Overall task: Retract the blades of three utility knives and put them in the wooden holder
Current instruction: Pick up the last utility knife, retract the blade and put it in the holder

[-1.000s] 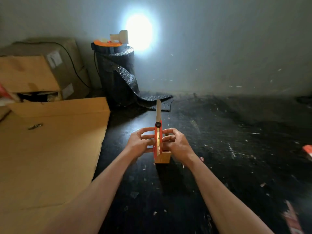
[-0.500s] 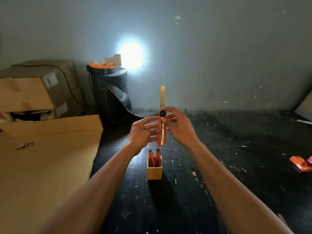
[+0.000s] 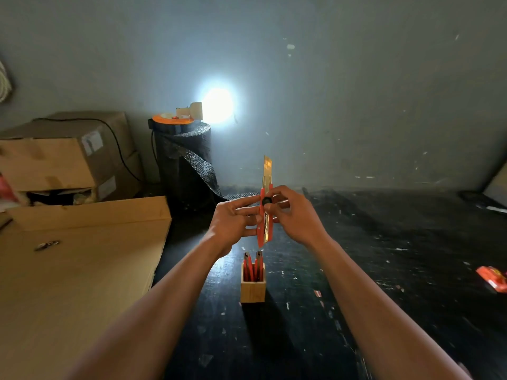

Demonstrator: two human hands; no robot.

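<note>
Both hands are holding an orange knife (image 3: pixel 265 215) upright above the wooden holder (image 3: pixel 253 287), blade extended. Left hand (image 3: pixel 233 223) and right hand (image 3: pixel 297 218) fingers are clamping its handle. Two knives (image 3: pixel 253 266) are standing in the holder; dark surface (image 3: pixel 384 270) lying open rightward, cardboard sheet (image 3: pixel 76 270) edging the left.

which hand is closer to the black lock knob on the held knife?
Right. The right hand has its fingers pinching the black knob; the left hand grips the knife body just left of it and lower.
</note>
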